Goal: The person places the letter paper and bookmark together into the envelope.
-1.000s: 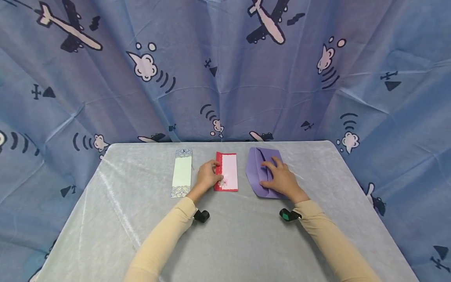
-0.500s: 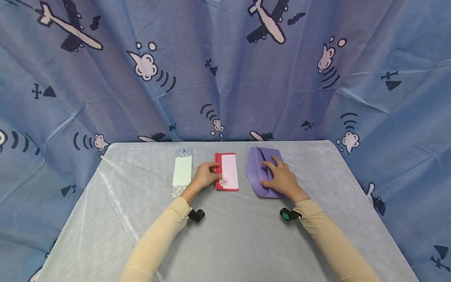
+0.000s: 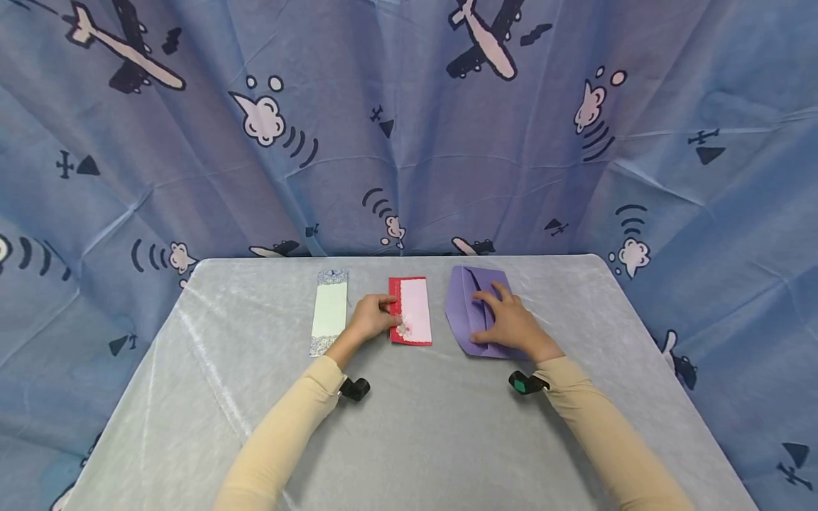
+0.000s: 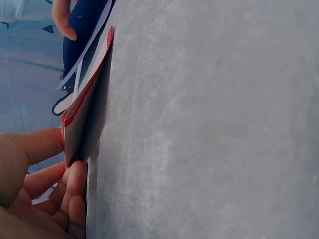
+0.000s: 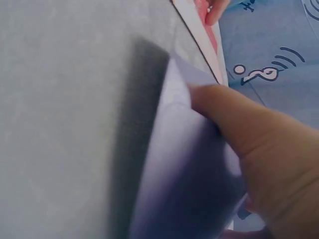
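My left hand (image 3: 372,317) pinches the left edge of a red-bordered pink card (image 3: 416,310) between thumb and fingers. That edge is raised off the table in the left wrist view, with the fingers tucked beneath it. To the right lies a purple envelope (image 3: 459,312) with a folded flap. My right hand (image 3: 513,325) spreads over it, fingers bent and thumb on its paper. Seen from the right wrist, the thumb (image 5: 219,107) touches the envelope, whose near edge stands above its shadow; the other fingers are mostly hidden.
A pale green card (image 3: 329,312) with patterned blue-grey ends lies left of my left hand, partly behind the wrist. The grey cloth-covered table (image 3: 441,433) ends at a blue airplane-print curtain (image 3: 409,142). A dark camera sits on each wrist.
My left hand has drawn slightly left, still pinching the pink card, whose left edge sits a little lower. The right hand and purple envelope have hardly moved.
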### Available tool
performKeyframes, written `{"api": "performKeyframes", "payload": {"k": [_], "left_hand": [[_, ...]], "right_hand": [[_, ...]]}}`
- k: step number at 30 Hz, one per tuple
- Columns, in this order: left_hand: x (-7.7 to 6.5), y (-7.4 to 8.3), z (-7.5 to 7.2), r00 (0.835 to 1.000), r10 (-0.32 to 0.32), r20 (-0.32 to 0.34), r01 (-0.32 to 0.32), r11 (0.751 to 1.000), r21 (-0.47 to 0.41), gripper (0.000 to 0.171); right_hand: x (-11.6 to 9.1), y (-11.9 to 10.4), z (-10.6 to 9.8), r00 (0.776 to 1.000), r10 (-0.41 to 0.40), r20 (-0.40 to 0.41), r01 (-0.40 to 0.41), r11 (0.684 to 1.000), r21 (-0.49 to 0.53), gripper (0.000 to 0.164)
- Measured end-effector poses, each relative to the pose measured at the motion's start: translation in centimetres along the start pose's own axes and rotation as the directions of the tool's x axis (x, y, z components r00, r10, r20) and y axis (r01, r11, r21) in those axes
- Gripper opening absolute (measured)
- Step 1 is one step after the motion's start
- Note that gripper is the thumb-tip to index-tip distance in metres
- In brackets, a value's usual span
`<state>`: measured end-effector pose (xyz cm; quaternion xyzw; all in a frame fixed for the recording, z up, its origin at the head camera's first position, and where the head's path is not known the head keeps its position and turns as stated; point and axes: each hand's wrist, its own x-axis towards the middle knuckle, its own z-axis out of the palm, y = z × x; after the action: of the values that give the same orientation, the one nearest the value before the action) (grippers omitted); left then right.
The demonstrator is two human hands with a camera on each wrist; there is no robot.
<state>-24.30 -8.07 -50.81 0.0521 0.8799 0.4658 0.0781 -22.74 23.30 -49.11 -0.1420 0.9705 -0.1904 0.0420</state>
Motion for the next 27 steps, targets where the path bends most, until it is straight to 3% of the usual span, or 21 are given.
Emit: {"api": "performKeyframes", "payload": {"k": [6,16,27], "left_hand": [[-0.04,0.0,-0.09,1.0,0.001,0.002,-0.001,1.0,-0.001,0.048],[-0.33,-0.1,0.0,1.0,0.025,-0.014,-0.026,0.999,-0.025,0.047],[0.0,-0.09,0.37,0.993,0.11,-0.043,-0.114,0.988,-0.102,0.052]], "right_hand": [[0.05,0.13,-0.39,0.998,-0.032,0.048,0.03,0.999,0.036,0.101],[-0.19,0.42,-0.3,0.998,-0.048,0.032,0.047,0.998,0.035,0.104],[-0.29,0.23,-0.27,0.999,-0.048,0.019,0.048,0.999,0.015,0.104]]}}
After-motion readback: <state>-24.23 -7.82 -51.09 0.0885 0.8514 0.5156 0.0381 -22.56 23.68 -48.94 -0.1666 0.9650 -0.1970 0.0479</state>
